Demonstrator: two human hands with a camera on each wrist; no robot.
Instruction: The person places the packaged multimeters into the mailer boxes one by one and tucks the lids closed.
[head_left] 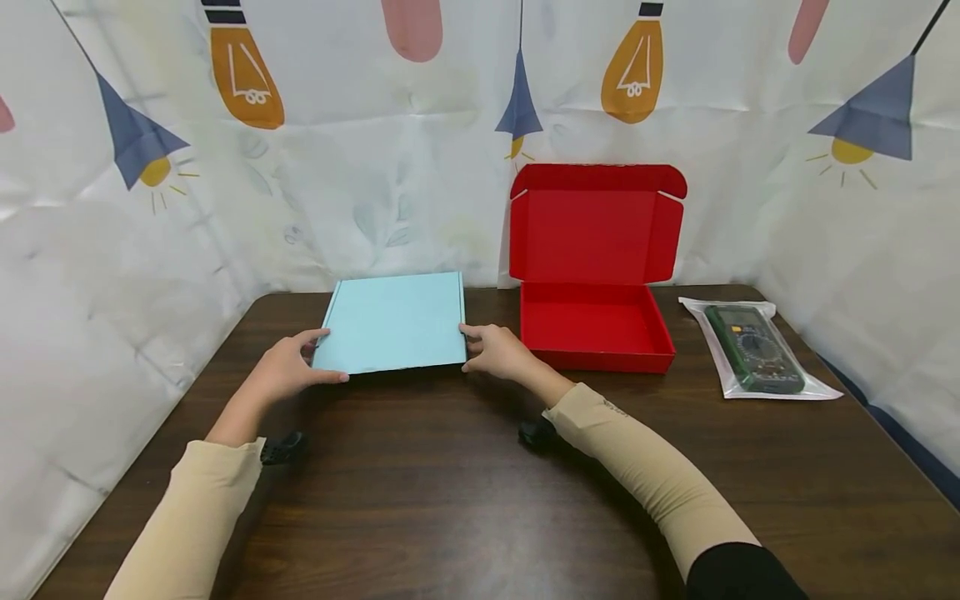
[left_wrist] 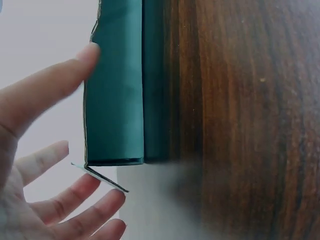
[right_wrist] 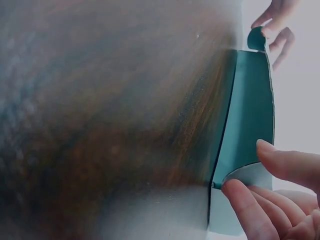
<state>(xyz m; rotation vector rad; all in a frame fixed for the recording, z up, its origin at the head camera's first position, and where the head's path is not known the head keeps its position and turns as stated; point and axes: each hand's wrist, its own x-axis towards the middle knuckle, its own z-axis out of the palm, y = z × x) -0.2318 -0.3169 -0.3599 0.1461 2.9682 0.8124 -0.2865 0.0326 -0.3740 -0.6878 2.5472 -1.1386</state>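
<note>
A light blue cardboard box (head_left: 397,321) lies on the table with its lid over it. At the box's left front corner is my left hand (head_left: 281,367), its thumb along the front edge and its fingers at the left side. My right hand (head_left: 502,350) holds the right front corner. In the left wrist view, the left thumb (left_wrist: 90,55) touches the lid's edge while the fingers lie around a side flap (left_wrist: 105,179). The right wrist view has the right thumb and index finger at a curved flap (right_wrist: 250,174).
An open red cardboard box (head_left: 596,325) stands right of the blue one, its lid upright against the patterned curtain (head_left: 450,167). Farther right on the brown table (head_left: 450,483) lies a multimeter (head_left: 753,350) in a clear plastic bag.
</note>
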